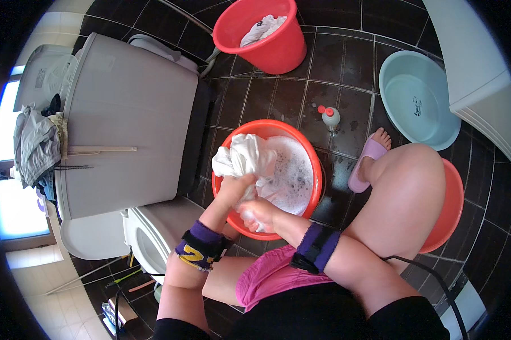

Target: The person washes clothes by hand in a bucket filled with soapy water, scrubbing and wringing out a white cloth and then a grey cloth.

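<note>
My left hand (239,187) grips a bunched white cloth (249,153), which rises above the suds. Close beside it, lower and to the right, my right hand (257,213) is closed on the same wet cloth, with foam on the fingers. Both hands are over a red-orange basin (317,187) of soapy water (293,170). More pale fabric seems to lie under the foam, though the suds hide most of it.
A red bucket (276,55) with white cloth stands ahead. A squeeze bottle (331,117) with a red cap is on the wet tiles. A light blue tub (412,89) lies at right, another red basin (446,208) behind my knee. Left are a grey appliance (132,114) and a toilet (147,242).
</note>
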Demonstrator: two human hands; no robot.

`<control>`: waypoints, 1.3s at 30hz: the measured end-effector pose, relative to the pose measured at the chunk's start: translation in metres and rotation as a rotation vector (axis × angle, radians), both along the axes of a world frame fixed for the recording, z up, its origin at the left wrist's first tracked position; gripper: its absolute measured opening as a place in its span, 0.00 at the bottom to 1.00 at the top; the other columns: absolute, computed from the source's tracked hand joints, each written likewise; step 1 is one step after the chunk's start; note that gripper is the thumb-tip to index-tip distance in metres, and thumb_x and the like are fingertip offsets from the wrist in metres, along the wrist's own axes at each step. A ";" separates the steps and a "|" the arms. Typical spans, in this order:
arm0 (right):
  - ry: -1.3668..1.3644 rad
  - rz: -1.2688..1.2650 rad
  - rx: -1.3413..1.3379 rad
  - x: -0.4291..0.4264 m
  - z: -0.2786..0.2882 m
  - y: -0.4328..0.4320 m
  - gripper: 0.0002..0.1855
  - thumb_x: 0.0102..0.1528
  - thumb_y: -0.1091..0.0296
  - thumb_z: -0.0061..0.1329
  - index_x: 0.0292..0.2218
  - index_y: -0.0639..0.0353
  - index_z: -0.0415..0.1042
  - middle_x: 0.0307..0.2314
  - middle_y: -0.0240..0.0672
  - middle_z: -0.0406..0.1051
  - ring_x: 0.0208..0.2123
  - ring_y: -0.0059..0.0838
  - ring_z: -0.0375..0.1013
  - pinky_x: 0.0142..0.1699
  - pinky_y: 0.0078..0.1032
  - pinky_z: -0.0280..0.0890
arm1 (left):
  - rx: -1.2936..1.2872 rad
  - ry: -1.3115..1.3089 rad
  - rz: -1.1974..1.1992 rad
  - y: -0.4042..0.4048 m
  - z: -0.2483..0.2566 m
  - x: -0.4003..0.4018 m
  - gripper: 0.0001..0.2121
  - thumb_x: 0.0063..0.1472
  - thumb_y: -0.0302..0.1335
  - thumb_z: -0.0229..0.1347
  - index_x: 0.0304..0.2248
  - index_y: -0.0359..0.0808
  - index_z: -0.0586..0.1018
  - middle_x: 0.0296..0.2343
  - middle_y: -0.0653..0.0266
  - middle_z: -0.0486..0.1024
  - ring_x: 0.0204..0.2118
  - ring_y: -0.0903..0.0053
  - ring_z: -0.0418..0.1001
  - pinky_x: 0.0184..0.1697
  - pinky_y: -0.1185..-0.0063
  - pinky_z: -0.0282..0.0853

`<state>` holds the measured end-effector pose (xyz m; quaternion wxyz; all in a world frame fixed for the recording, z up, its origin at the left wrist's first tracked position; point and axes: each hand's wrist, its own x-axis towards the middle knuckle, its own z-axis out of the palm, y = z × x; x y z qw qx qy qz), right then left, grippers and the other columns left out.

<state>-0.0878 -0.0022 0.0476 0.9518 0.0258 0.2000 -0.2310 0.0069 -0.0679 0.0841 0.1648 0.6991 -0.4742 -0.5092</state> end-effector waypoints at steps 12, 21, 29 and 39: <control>0.635 -0.054 -0.257 0.015 -0.030 0.008 0.10 0.51 0.69 0.42 0.20 0.64 0.63 0.10 0.37 0.62 0.08 0.30 0.59 0.13 0.29 0.52 | 0.027 -0.442 -0.233 0.004 -0.030 -0.024 0.15 0.50 0.29 0.55 0.34 0.26 0.73 0.21 0.53 0.73 0.22 0.68 0.73 0.27 0.71 0.69; 0.627 -0.103 -0.309 0.013 -0.040 0.003 0.08 0.50 0.67 0.45 0.28 0.63 0.64 0.13 0.35 0.64 0.10 0.30 0.64 0.14 0.29 0.59 | 0.101 -0.528 -0.308 -0.008 -0.039 -0.022 0.21 0.48 0.32 0.55 0.40 0.26 0.72 0.30 0.43 0.74 0.34 0.59 0.76 0.36 0.70 0.70; -0.295 -0.410 -0.074 -0.001 -0.041 -0.013 0.27 0.53 0.56 0.41 0.52 0.58 0.55 0.40 0.42 0.66 0.43 0.38 0.67 0.50 0.40 0.62 | 0.089 -0.338 -0.244 -0.006 0.008 -0.011 0.27 0.49 0.26 0.54 0.47 0.20 0.61 0.39 0.41 0.70 0.42 0.61 0.72 0.42 0.73 0.69; -0.106 -0.218 0.171 -0.012 -0.016 -0.013 0.30 0.48 0.37 0.48 0.44 0.49 0.64 0.32 0.34 0.67 0.34 0.31 0.70 0.42 0.39 0.66 | 0.254 0.352 -0.247 0.018 0.041 0.008 0.26 0.55 0.30 0.50 0.52 0.29 0.59 0.44 0.58 0.68 0.47 0.72 0.67 0.47 0.74 0.64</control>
